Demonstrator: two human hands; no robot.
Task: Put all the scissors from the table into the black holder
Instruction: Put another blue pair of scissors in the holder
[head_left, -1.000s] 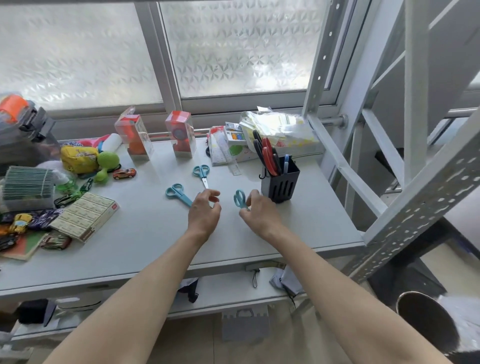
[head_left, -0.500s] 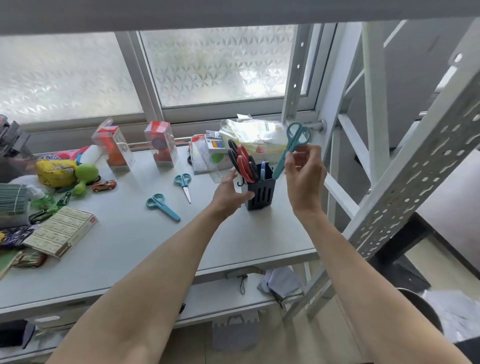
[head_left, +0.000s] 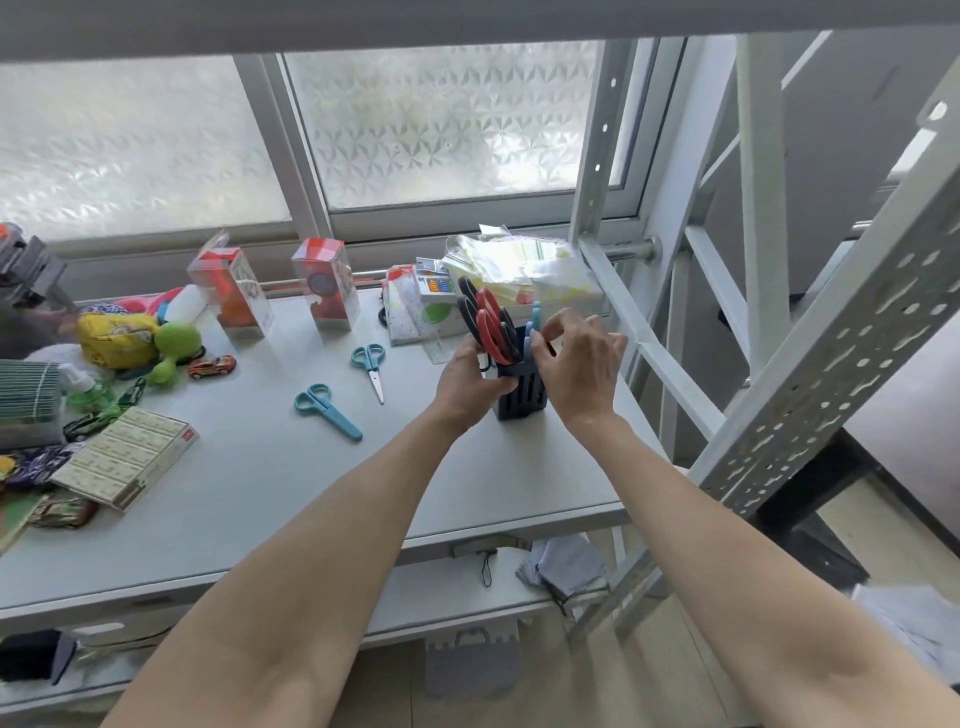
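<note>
The black holder (head_left: 521, 396) stands near the table's right side with red and black scissors (head_left: 488, 322) sticking out of it. My left hand (head_left: 467, 382) grips the holder's left side. My right hand (head_left: 582, 358) pinches the handle of blue scissors (head_left: 533, 327) that sit low in the holder beside the red ones. Two more teal scissors lie flat on the table: a capped pair (head_left: 326, 409) and a pair with bare blades (head_left: 372, 362) behind it.
Toys, a yellow bag (head_left: 117, 338), a flat box (head_left: 127, 457) and cards crowd the table's left. Two clear boxes (head_left: 324, 283) and plastic packets (head_left: 519, 270) line the window side. A white metal rack (head_left: 779, 364) rises on the right.
My right hand has come down from above the holder and the blue scissors have gone down into it. My left hand has closed on the holder's side.
</note>
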